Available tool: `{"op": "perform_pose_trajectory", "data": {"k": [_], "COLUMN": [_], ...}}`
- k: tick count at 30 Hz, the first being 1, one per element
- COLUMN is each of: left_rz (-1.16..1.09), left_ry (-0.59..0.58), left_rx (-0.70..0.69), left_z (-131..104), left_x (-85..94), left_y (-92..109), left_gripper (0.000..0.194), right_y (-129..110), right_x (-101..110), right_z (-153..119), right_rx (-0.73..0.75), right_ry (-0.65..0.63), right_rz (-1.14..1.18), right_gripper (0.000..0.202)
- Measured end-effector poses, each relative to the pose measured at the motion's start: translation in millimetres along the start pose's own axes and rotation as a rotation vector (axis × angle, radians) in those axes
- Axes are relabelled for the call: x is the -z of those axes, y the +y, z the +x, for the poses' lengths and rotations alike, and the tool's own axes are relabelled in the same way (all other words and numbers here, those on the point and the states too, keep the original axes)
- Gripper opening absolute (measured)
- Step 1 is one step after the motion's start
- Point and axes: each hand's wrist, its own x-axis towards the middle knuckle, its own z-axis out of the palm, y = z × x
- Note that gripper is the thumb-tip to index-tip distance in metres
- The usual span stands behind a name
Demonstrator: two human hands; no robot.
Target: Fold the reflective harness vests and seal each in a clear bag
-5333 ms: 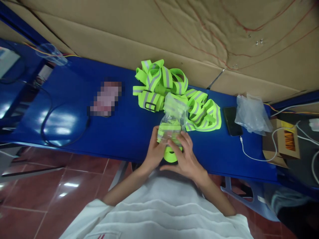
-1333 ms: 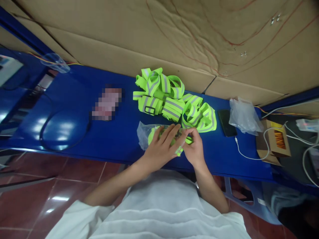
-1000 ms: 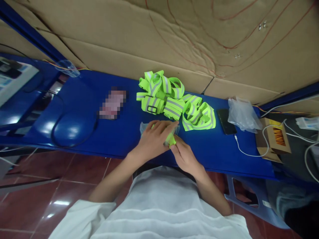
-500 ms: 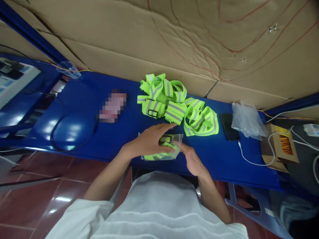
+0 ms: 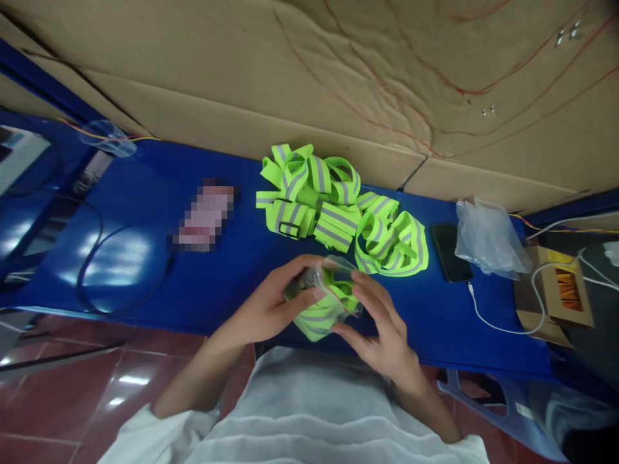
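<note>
A clear plastic bag (image 5: 316,322) with a folded neon-yellow reflective strap inside is held between both hands, near the front edge of the blue table. My left hand (image 5: 271,299) grips its left side, thumb on the front and fingers behind. At the bag's right end, where the strap shows at the mouth, my right hand (image 5: 382,328) pinches the plastic between thumb and fingers. Just beyond lies a pile of neon-yellow straps (image 5: 333,225) with grey stripes, some folded flat, others in loose loops. A black buckle (image 5: 289,229) shows on one of them.
Right of the pile are a dark phone (image 5: 451,252), clear plastic bags (image 5: 491,238), a white cable (image 5: 507,332) and an open cardboard box (image 5: 568,290). On the left lie a pixelated pink item (image 5: 206,216) and a clear cup (image 5: 109,137). A cardboard wall (image 5: 242,77) stands behind.
The bag, lying flatter before, is now lifted and tilted. My right hand has turned and closed on its right end, while my left hand has shifted its grip to the left side.
</note>
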Motion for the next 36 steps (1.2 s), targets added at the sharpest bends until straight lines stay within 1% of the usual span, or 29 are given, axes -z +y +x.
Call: {"op": "perform_pose_trajectory", "data": {"k": [2,4,5,6,8,10,12,14,16,18,20,21,22,24,26,28,30,32,34,36], "left_rz": [-0.089,-0.137,-0.149,-0.155,-0.156,-0.120,-0.061,0.003,0.039,0.043,0.038,0.040,0.043,0.028,-0.010,-0.073,-0.174,-0.279,-0.368,-0.423], "left_ry": [0.113,0.185,0.185,0.169,0.111,0.042,-0.024,-0.087,-0.154,-0.225,-0.260,-0.256,-0.238,-0.166,-0.100,-0.064,-0.059,-0.060,-0.048,-0.017], "left_rx": [0.006,0.005,0.003,0.000,-0.009,-0.026,-0.064,-0.121,-0.191,-0.231,-0.245,-0.245,-0.243,-0.243,-0.233,-0.212,-0.182,-0.130,-0.055,0.018], "left_z": [-5.0,-8.3,-9.2,-9.8,-10.5,-10.8,-10.4,-9.2,-7.4,-5.5,-4.1,-3.7,-3.5,-3.7,-4.7,-6.9,-10.6,-16.0,-22.0,-26.5], "left_x": [-5.4,-10.7,-13.1,-15.0,-16.2,-13.5,-7.8,-1.8,2.2,3.3,2.3,1.4,0.4,-1.5,-3.1,-4.4,-5.7,-7.7,-11.0,-15.5], "left_y": [-3.9,-7.1,-8.3,-9.2,-10.7,-12.1,-13.5,-14.5,-14.2,-12.6,-10.6,-9.9,-9.6,-10.4,-12.9,-15.5,-16.8,-15.6,-12.3,-8.0], "left_gripper": [0.035,0.036,0.038,0.041,0.047,0.060,0.073,0.076,0.069,0.065,0.066,0.065,0.062,0.048,0.034,0.027,0.029,0.038,0.049,0.058], "right_y": [-1.2,-1.3,-1.1,-0.8,0.4,2.1,3.8,4.8,4.4,2.2,-1.1,-3.0,-4.8,-8.4,-11.6,-14.4,-16.7,-17.7,-17.3,-16.2], "right_x": [2.4,4.7,6.1,7.8,12.4,19.0,27.7,37.7,47.3,54.3,57.4,57.6,57.2,55.9,56.5,60.6,67.7,75.1,79.8,80.4], "right_z": [-2.7,-3.2,-2.3,-0.7,4.5,10.8,16.7,21.0,23.8,26.1,29.0,30.6,32.2,35.1,37.3,39.1,40.9,42.7,43.8,43.9], "right_rx": [-0.005,-0.001,0.005,0.010,0.028,0.061,0.095,0.111,0.103,0.075,0.075,0.088,0.108,0.136,0.138,0.134,0.125,0.109,0.081,0.080], "right_ry": [0.045,0.001,-0.037,-0.069,-0.142,-0.241,-0.329,-0.401,-0.432,-0.418,-0.429,-0.456,-0.492,-0.536,-0.557,-0.607,-0.663,-0.680,-0.650,-0.576], "right_rz": [-0.106,-0.200,-0.238,-0.267,-0.292,-0.254,-0.167,-0.076,0.012,0.055,-0.003,-0.074,-0.155,-0.280,-0.322,-0.318,-0.285,-0.190,-0.052,0.018], "right_gripper": [0.078,0.071,0.067,0.061,0.041,0.024,0.016,0.010,0.015,0.026,0.039,0.042,0.041,0.031,0.026,0.026,0.031,0.039,0.038,0.031]}}
